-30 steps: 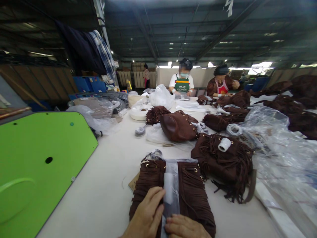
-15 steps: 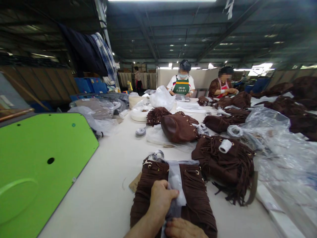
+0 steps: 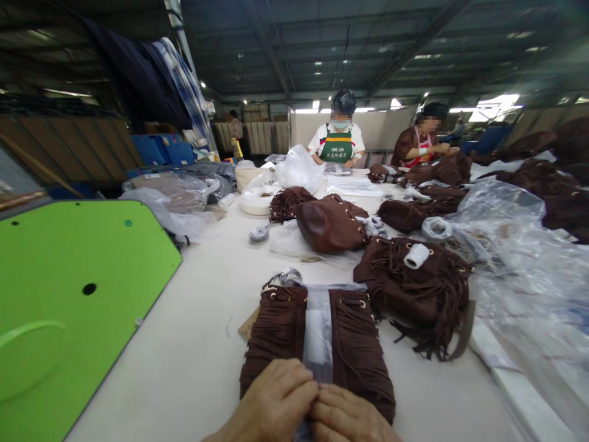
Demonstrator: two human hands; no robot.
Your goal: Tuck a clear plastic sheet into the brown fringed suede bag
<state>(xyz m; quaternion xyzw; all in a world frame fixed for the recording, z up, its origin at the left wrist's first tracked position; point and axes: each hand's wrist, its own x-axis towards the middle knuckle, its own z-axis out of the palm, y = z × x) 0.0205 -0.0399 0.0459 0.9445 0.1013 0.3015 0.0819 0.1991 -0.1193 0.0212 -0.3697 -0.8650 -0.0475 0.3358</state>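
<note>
A brown fringed suede bag (image 3: 276,331) lies flat on the white table (image 3: 202,344) right in front of me. A strip of grey-white plastic wrap (image 3: 318,331) runs down its middle. My left hand (image 3: 271,405) and my right hand (image 3: 345,414) meet at the near end of that strip, at the bag's near edge. Both have their fingers curled and pressed onto the strip's end. The fingertips touch each other over it.
A bright green panel (image 3: 69,294) fills the left. More brown fringed bags (image 3: 414,288) and a smooth brown bag (image 3: 329,224) lie further back, with a white roll (image 3: 416,256), a tape reel (image 3: 258,235) and clear plastic sheets (image 3: 519,258) at right. Two people (image 3: 339,144) work at the far end.
My left hand, which had lifted the plastic strip up the bag half a second ago, has come back down beside my right hand. The strip now lies flat again.
</note>
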